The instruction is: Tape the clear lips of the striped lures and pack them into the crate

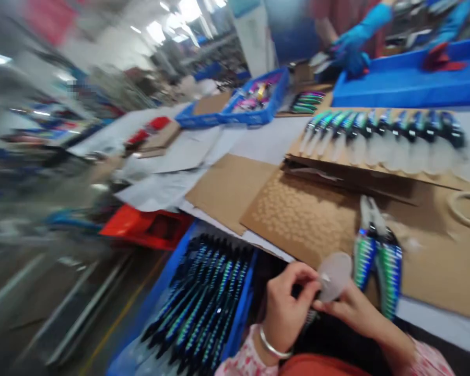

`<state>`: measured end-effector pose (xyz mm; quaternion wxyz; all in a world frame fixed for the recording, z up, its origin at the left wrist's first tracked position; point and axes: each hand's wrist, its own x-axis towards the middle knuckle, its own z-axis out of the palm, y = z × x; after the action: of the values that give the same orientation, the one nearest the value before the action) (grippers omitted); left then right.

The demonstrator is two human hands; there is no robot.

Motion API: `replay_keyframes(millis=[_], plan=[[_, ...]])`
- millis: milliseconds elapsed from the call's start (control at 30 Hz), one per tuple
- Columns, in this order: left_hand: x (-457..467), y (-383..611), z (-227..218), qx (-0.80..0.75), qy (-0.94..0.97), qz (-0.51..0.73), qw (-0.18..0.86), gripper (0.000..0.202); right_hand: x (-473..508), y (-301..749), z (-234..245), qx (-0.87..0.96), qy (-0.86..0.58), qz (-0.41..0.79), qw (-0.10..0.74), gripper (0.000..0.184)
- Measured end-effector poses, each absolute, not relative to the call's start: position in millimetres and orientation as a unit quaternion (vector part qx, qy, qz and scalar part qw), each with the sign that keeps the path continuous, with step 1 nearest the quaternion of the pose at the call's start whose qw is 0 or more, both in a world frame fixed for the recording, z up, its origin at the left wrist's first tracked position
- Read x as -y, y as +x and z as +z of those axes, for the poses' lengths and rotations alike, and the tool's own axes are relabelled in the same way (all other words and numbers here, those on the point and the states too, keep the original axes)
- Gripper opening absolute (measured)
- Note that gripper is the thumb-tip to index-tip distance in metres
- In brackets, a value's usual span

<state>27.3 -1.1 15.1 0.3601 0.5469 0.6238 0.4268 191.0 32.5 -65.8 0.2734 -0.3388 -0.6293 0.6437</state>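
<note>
The translucent disc (340, 269) sits tilted between the person's two hands. The left hand (284, 305) is just left of the disc, thumb and bent fingers pinching its near-left edge. The right hand (358, 312) lies just below and right of the disc, its thumb stretched toward the left fingertips; the disc hides some fingers, so I cannot tell whether they grip it. Right of the disc, two striped fish-shaped pieces (390, 282) lie close by. A spotted cardboard sheet (297, 216) spreads beyond the disc. Well left of the disc, a blue crate (242, 310) holds dark striped pieces (203, 303).
</note>
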Motion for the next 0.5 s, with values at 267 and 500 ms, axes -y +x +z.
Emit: replay_keyframes(millis=[267, 500], plan=[[-1, 21, -1, -0.607, 0.587, 0.401, 0.356, 0.010, -39, 188, -58, 0.585, -0.316, 0.685, 0.297, 0.036], [-6, 18, 3, -0.613, 0.630, 0.370, 0.300, 0.017, -42, 187, -56, 0.587, -0.286, 0.688, 0.316, 0.035]])
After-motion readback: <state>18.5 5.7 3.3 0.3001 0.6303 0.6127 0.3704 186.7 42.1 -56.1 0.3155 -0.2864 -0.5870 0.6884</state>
